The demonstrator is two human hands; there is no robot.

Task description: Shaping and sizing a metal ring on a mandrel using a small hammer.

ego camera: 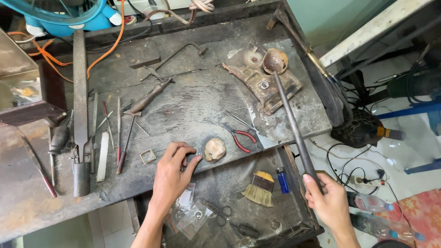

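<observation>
left hand (172, 167) fingers curled, palm down – right hand (327, 200) fist-closed, forearm angled inward

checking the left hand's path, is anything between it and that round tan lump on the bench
Nothing visible. The left hand rests on the bench with its fingertips just left of the round tan lump; only bare wood lies between them. The red-handled pliers lie beyond the lump, to its right.

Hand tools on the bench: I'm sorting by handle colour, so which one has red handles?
The small pliers right of the pale rounded lump; the files at the left have dark or plain handles.
</observation>
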